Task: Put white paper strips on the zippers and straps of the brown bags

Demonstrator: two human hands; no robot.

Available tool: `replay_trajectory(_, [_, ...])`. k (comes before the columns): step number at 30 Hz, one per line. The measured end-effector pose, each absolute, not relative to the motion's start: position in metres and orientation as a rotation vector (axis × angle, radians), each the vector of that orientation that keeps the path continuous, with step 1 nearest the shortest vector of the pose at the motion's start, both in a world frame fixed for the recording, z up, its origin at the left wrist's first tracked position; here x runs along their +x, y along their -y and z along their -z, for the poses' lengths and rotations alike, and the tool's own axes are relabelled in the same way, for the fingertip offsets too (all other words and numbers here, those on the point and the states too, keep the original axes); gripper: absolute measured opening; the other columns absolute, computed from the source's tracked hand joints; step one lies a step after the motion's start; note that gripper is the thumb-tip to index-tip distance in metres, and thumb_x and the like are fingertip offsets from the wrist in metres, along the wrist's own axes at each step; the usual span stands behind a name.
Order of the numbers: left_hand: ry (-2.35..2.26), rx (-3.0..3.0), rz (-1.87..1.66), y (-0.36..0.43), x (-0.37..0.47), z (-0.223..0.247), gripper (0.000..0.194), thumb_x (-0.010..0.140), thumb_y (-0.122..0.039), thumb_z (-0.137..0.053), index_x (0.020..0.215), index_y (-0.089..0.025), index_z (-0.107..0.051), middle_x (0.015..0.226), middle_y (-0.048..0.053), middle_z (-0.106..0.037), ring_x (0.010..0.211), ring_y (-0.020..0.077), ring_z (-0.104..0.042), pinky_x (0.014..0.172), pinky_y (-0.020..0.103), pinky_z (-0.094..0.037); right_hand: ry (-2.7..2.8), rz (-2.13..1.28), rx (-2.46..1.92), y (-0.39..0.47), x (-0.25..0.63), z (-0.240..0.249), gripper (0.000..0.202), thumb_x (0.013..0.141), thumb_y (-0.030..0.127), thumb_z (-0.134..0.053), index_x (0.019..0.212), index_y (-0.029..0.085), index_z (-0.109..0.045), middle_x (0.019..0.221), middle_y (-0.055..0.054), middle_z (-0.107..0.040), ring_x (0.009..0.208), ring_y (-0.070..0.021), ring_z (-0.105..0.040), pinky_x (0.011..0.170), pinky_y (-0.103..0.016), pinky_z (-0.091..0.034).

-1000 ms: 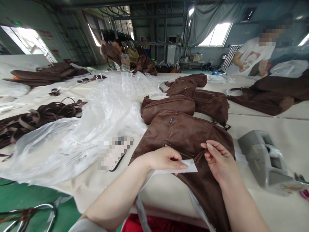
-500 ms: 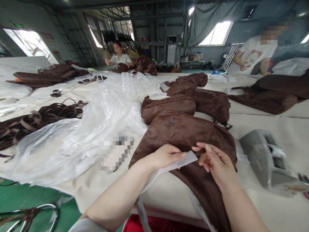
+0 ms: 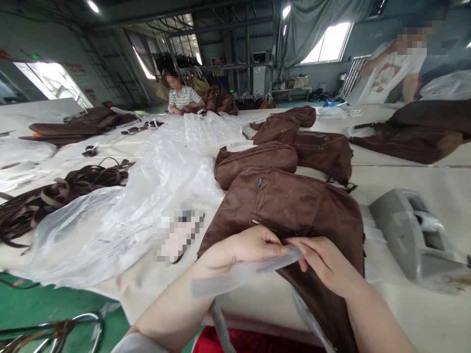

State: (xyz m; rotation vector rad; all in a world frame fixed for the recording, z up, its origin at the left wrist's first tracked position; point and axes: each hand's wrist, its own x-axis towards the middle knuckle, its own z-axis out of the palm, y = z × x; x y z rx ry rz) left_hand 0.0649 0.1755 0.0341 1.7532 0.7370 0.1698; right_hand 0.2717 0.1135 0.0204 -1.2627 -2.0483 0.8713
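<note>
A translucent whitish strip (image 3: 235, 278) is stretched out low in front of me, its loose end lying across my left forearm. My left hand (image 3: 252, 247) is closed, with the thumb pressing the strip near its right end. Thumb and fingertips of my right hand (image 3: 326, 262) pinch that same right end, so both hands meet there. Just beyond and partly under the hands lies a brown bag (image 3: 287, 198) with a small dark label and a zipper. A brown length of the bag runs down beneath my right hand, edged by a pale wrapped strip (image 3: 312, 321).
Several brown bags (image 3: 257, 162) lie farther back. A grey tape dispenser (image 3: 401, 240) stands at right. Clear plastic sheeting (image 3: 172, 171), a blurred-out flat object (image 3: 180, 238) and brown straps (image 3: 73, 189) cover the left. Two people (image 3: 184, 98) are beyond the table.
My right hand has moved left and closed onto the strip's end; before, its fingers were apart from it. The strip's loose end has swung up and left across my left forearm.
</note>
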Motion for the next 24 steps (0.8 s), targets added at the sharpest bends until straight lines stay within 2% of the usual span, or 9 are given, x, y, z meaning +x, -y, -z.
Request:
replay_trajectory(3, [-0.759,1.784,-0.167,-0.173,0.072,-0.028,0.05,0.079,-0.061,-0.053,0.061,-0.014,-0.059,0.053,-0.005,-0.042,0.05,0.0072,-0.034,0.046,0.021,-0.026,2.016,-0.887,-1.254,-0.112,0.276,-0.02,0.04,0.095,0.025,-0.029,0.121,0.018,-0.059,0.055,0.003,-0.056,0.055,-0.0148,-0.057,0.06,-0.026,-0.043])
replay_trajectory(8, [-0.824,1.806,-0.27,-0.172,0.076,-0.03,0.048,0.081,-0.055,-0.053,0.055,-0.015,-0.05,0.052,-0.005,-0.034,0.051,0.0071,-0.03,0.045,0.021,-0.023,1.81,-0.403,-1.532,-0.118,0.294,-0.014,0.041,0.081,0.017,-0.04,0.118,0.021,-0.059,0.06,0.003,-0.054,0.055,-0.0149,-0.053,0.059,-0.028,-0.04])
replay_trajectory(11, [-0.879,1.772,-0.309,-0.174,0.071,-0.035,0.046,0.08,-0.053,-0.053,0.056,-0.015,-0.049,0.053,-0.004,-0.035,0.051,0.0073,-0.03,0.046,0.021,-0.023,1.822,-0.319,-1.627,-0.122,0.298,-0.012,0.042,0.075,0.016,-0.046,0.113,0.025,-0.063,0.067,0.002,-0.059,0.056,-0.0145,-0.054,0.058,-0.028,-0.041])
replay_trajectory(15, [-0.919,1.731,-0.351,-0.178,0.065,-0.035,0.044,0.08,-0.052,-0.054,0.059,-0.014,-0.054,0.055,-0.004,-0.039,0.052,0.0078,-0.033,0.047,0.021,-0.025,1.962,-0.439,-1.546,-0.125,0.289,-0.012,0.034,0.076,0.015,-0.049,0.103,0.025,-0.067,0.079,0.0,-0.063,0.063,-0.015,-0.058,0.057,-0.027,-0.043])
replay_trajectory(19, [-0.9,1.808,-0.285,-0.18,0.063,-0.033,0.043,0.079,-0.053,-0.055,0.061,-0.014,-0.056,0.054,-0.004,-0.04,0.051,0.0072,-0.034,0.046,0.02,-0.025,2.012,-0.54,-1.453,-0.124,0.281,-0.011,0.027,0.079,0.016,-0.05,0.097,0.024,-0.068,0.079,0.0,-0.064,0.063,-0.0144,-0.058,0.057,-0.026,-0.043])
replay_trajectory(24, [-0.855,1.803,-0.143,-0.18,0.063,-0.034,0.042,0.08,-0.053,-0.053,0.061,-0.015,-0.052,0.05,-0.005,-0.047,0.047,0.007,-0.038,0.045,0.019,-0.028,1.91,-0.441,-1.508,-0.125,0.286,-0.006,0.036,0.08,0.018,-0.05,0.114,0.025,-0.061,0.072,0.003,-0.062,0.055,-0.0128,-0.054,0.057,-0.027,-0.044])
